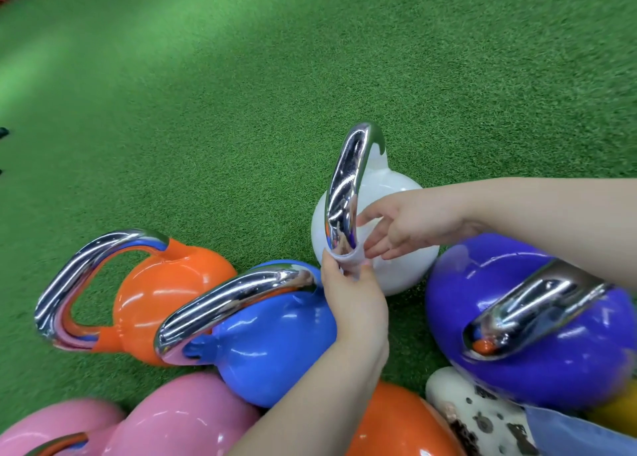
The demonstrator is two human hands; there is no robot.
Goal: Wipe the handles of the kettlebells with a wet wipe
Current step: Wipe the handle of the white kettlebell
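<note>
- Left hand [348,293] is coming up from bottom centre of the frame, pinching the wipe [350,257] round the near, lower end of the white kettlebell's handle [344,186].
- Right hand [406,224] is reaching in from the right edge, fingers loosely spread and grasping nothing, fingertips just beside the wipe and handle; contact with the wipe cannot be told.
- Handle's long axis is running from frame centre up toward upper centre; the wipe is sitting at its bottom end, so the unwiped chrome is lying up and away from the left hand. Left hand is the nearer one, and the next stroke likely needs to go upward along the arch.
- White kettlebell [396,269] is sitting on the turf [241,93], just right of centre.
- Count: one wipe, two hands.
- Kettlebells in view: seven, namely white, orange [172,293], blue [275,345], purple [537,345], pink [165,424], a second orange [396,421] at bottom centre, and a speckled white one [475,411] at lower right.
- Chrome handles fully showing: four.
</note>
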